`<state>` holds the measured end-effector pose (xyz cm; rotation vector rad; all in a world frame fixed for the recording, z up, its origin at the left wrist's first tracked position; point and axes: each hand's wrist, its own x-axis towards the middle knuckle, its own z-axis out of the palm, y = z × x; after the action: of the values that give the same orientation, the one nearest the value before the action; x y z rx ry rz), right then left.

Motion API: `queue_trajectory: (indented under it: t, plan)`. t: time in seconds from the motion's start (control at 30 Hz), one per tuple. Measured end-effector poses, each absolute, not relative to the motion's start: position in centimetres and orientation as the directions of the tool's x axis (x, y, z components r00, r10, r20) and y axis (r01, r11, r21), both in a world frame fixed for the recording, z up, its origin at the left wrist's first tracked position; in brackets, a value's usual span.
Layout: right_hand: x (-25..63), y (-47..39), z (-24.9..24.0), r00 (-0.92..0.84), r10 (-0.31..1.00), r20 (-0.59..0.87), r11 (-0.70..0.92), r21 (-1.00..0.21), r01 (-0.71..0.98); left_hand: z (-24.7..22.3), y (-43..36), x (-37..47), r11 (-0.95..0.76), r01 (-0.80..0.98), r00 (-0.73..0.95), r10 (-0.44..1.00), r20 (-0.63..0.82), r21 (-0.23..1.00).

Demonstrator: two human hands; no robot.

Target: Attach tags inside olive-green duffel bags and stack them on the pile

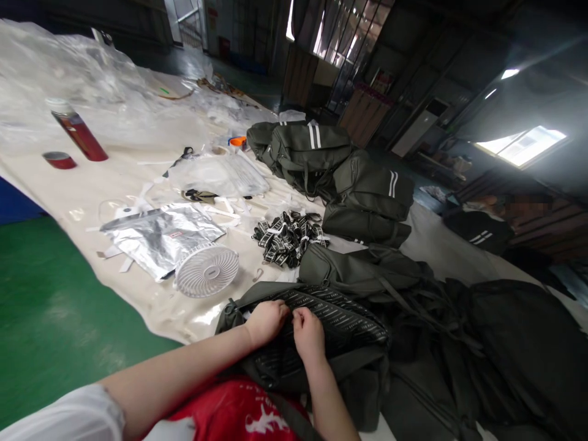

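An open dark olive bag (362, 364) lies at the near edge of the table, its patterned black lining showing. Both hands are at its opening, close together. My left hand (267, 321) has its fingers curled at the bag's edge; my right hand (309, 334) is pinched just beside it. Whatever the fingertips hold is too small to make out. Beyond the hands lies a heap of black-and-white printed straps (289, 237). A round white fan (207, 271) lies to the left of the bag, next to a silver foil pouch (160, 236).
More dark bags, some with white stripes (316, 147), are piled behind and to the right. A red bottle (85, 135), a red cup (59, 160) and clear plastic sheeting (114, 92) are on the left of the table. A person (487, 226) is at the far right.
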<state>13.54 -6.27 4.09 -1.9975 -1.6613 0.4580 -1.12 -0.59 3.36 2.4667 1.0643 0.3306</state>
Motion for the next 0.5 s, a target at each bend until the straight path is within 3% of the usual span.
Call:
queue_trajectory:
  t: [0.1,0.2,0.4,0.5]
  plan:
    - [13.1,-6.7,5.6,0.188,0.975,0.120,-0.103,-0.505,0.857,4.1,-0.7,-2.1,-0.580,0.607,0.655,0.752,0.071,0.543]
    - [13.1,-6.9,6.9,0.035,0.994,0.108,0.027,-0.522,0.853,5.4,-1.1,-3.4,-0.556,0.572,0.625,0.772,0.119,0.603]
    - [13.8,-6.1,7.3,-0.117,0.990,0.080,0.138,-0.735,0.663,8.8,-1.3,-5.6,-0.612,0.499,0.658,0.728,0.192,0.614]
    - [13.9,-6.4,7.2,-0.128,0.991,0.051,0.113,-0.827,0.551,9.9,0.2,-5.6,-0.687,0.462,0.648,0.693,0.316,0.560]
